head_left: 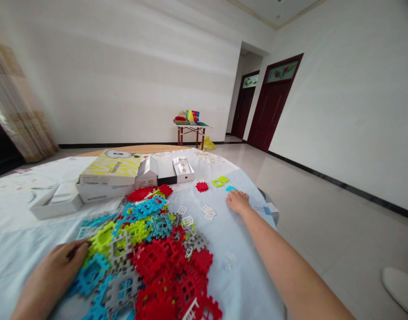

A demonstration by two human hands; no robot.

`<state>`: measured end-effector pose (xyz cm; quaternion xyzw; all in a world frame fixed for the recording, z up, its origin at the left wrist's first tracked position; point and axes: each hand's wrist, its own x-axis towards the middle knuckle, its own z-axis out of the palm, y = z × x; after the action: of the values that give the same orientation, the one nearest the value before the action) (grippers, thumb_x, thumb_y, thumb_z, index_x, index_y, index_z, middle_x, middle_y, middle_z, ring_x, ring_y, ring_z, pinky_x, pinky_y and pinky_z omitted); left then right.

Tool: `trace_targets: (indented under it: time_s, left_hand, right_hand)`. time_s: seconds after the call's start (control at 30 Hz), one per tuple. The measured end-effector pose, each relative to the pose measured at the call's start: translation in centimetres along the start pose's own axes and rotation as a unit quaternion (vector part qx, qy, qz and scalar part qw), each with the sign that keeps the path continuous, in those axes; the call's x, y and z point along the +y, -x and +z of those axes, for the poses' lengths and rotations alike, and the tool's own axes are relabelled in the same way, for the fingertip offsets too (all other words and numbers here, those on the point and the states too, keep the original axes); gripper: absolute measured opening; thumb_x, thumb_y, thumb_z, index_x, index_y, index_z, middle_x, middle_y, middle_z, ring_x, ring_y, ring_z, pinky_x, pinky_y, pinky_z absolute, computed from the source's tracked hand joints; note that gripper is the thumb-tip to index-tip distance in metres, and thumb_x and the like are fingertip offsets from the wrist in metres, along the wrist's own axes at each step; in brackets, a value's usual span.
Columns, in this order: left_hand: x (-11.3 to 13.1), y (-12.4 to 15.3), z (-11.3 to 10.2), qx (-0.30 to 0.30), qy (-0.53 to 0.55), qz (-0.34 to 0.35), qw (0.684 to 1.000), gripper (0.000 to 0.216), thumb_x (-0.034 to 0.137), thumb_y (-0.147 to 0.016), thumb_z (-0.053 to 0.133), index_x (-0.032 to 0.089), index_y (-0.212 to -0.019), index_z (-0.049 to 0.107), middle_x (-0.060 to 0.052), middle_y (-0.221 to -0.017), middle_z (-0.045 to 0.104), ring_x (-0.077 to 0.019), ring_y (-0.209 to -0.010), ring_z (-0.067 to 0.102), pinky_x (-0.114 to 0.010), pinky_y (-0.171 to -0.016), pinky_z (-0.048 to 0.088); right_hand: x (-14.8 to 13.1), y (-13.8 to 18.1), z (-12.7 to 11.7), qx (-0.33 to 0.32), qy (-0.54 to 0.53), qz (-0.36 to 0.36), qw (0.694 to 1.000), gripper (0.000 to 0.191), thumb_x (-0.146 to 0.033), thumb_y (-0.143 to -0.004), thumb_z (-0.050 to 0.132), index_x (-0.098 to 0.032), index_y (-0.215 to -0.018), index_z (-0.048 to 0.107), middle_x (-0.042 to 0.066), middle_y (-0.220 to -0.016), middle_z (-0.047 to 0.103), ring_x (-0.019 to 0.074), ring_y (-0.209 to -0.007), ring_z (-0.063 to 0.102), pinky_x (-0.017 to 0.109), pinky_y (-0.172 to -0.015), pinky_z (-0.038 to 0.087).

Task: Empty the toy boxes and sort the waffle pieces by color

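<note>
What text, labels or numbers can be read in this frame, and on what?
Nothing is legible.
yellow box lid: one dark printed word, too blurred to read.
box side under that lid: a line of small print, too small to read.
plastic tiles: no text seen.
white tray box: no text seen.

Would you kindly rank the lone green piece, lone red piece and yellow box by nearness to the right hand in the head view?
1. Lone green piece, just beyond the right hand.
2. Lone red piece, farther left.
3. Yellow box, far back-left.
</note>
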<state>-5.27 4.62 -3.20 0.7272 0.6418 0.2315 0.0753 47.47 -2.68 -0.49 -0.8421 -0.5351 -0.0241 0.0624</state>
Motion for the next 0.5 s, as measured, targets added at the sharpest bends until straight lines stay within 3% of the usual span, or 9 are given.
trace_targets:
  time_s: [0.23, 0.33, 0.5]
  left_hand:
    - [0.7, 0.2, -0.4, -0.001, 0.003, -0.005, 1.0, 0.052, 0.05, -0.076, 0.034, 0.016, -0.096, 0.068, -0.013, -0.099, 0.065, -0.0253, -0.088, 0.061, -0.033, -0.079, 0.047]
    - [1.3, 0.4, -0.8, -0.018, 0.0, -0.013, 1.0, 0.054, 0.049, -0.077, 0.034, 0.013, -0.1, 0.067, -0.014, -0.104, 0.064, -0.0257, -0.091, 0.061, -0.034, -0.081, 0.046]
    - [1.7, 0.7, -1.2, -0.025, -0.01, -0.014, 1.0, 0.053, 0.048, -0.079, 0.034, 0.012, -0.102, 0.066, -0.014, -0.107, 0.062, -0.0264, -0.095, 0.059, -0.035, -0.083, 0.045]
  right_hand:
    - [-0.7, 0.0, -0.3, 0.033, -0.027, 0.0, 0.999, 0.036, -0.038, -0.086, 0.042, -0.021, -0.115, 0.056, 0.011, -0.131, 0.049, 0.0253, -0.121, 0.041, 0.045, -0.1, 0.026]
    - [-2.8, 0.9, -0.6, 0.059, -0.079, -0.067, 0.993, 0.035, -0.035, -0.085, 0.047, -0.02, -0.115, 0.057, 0.01, -0.127, 0.053, 0.0237, -0.119, 0.045, 0.04, -0.1, 0.03]
    - [-7.4, 3.2, -1.2, 0.013, -0.214, -0.232, 0.949, 0.03, -0.029, -0.081, 0.052, -0.02, -0.109, 0.062, 0.006, -0.114, 0.062, 0.0193, -0.109, 0.053, 0.032, -0.095, 0.038]
